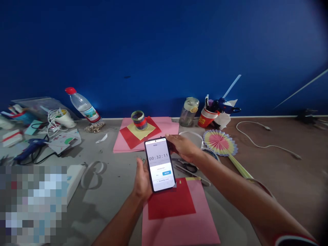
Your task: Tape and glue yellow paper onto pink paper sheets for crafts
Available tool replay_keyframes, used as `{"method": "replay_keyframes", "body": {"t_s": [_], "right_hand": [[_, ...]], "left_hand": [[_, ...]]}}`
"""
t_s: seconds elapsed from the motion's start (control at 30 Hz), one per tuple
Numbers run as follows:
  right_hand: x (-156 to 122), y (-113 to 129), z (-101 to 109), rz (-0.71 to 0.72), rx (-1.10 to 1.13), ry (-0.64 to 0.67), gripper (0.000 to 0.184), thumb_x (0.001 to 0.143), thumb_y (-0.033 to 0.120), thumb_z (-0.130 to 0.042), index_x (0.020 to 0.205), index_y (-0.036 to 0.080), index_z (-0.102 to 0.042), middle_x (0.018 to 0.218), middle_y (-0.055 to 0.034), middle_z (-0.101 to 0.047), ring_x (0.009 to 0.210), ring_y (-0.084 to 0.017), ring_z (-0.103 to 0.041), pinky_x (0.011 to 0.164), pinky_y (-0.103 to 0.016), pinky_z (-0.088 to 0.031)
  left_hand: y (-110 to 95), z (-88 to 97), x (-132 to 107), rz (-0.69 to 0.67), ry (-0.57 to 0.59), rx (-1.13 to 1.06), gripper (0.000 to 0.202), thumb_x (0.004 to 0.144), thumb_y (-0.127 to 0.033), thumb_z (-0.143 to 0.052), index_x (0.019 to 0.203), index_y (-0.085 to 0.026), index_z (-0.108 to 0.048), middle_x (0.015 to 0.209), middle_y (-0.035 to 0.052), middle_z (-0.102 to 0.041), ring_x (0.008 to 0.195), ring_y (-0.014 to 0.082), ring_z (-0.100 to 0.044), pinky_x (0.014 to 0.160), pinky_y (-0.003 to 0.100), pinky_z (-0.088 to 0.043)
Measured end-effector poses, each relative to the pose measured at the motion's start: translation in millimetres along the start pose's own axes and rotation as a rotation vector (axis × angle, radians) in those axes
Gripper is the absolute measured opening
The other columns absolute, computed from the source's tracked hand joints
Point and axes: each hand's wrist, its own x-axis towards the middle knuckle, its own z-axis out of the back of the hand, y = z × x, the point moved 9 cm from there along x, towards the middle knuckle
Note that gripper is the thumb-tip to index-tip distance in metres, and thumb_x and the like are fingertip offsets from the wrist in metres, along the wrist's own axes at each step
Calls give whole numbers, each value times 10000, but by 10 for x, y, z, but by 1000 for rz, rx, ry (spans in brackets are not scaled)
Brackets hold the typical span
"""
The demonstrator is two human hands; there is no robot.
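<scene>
A smartphone [160,164] is held upright in front of me, its lit screen showing a timer at 00:32:11 and a pop-up with a blue button. My left hand [143,179] grips its lower left edge, thumb pointing up and the other fingers hidden behind it. At the upper right edge, my right hand [183,147] holds the phone too, its fingers partly behind the case. Below the phone lies a red paper sheet [171,201] on top of pink paper [179,229].
Tape rolls [139,119] stand on layered coloured paper behind the phone. A paper fan [220,142], red cup [206,116] and clear bottle [189,111] are to the right. Leftward are a tilted plastic bottle [83,106], a blue glue gun [29,150] and a white paper strip [93,174].
</scene>
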Motion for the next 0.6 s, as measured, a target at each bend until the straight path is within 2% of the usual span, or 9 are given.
{"method": "replay_keyframes", "body": {"t_s": [0.13, 0.2, 0.27, 0.37, 0.47, 0.6], "right_hand": [[-94, -14, 19, -14, -26, -19, 386, 811, 543, -562, 690, 180, -610, 652, -16, -616, 606, -141, -535, 553, -267, -391], [-217, -79, 9, -9, -30, -35, 323, 818, 502, -568, 796, 187, -635, 783, -38, -664, 727, -175, -589, 644, -295, -445], [-366, -175, -39, 9, -23, -34, 264, 763, 402, -656, 938, 205, -630, 922, -43, -685, 873, -209, -616, 774, -338, -469], [-552, -333, -177, 23, -11, 25, 459, 657, 239, -713, 1095, 209, -579, 1056, -55, -684, 1001, -255, -611, 890, -410, -454], [-621, -439, -255, 3, 18, 46, 459, 630, 168, -611, 1087, 202, -578, 1078, -54, -686, 1027, -270, -607, 915, -437, -442], [-603, -461, -288, -7, 87, 60, 500, 579, 133, -531, 1072, 205, -580, 1089, -45, -683, 1039, -269, -604, 934, -437, -430]], "left_hand": [[-16, 25, -4, -17, -31, 3, 671, 862, -694, -384, 1247, -184, -588, 1208, 137, -664, 1164, 366, -584, 1012, 557, -404], [-40, 26, -11, -35, -48, -4, 647, 862, -681, -406, 1212, -177, -610, 1184, 136, -675, 1150, 365, -594, 1005, 544, -415], [-58, -1, -18, -40, -42, -9, 638, 868, -674, -401, 1194, -172, -621, 1164, 134, -684, 1138, 365, -601, 1000, 540, -420], [-58, -58, -26, -23, -14, -18, 660, 876, -680, -365, 1230, -176, -603, 1169, 136, -682, 1133, 363, -603, 994, 541, -423], [-58, -69, -29, -18, -16, -42, 670, 881, -681, -347, 1254, -178, -588, 1178, 139, -677, 1131, 361, -604, 984, 540, -429], [-70, -61, -24, -28, -21, -58, 647, 891, -666, -344, 1249, -185, -589, 1178, 134, -678, 1127, 356, -608, 979, 540, -432]]}}
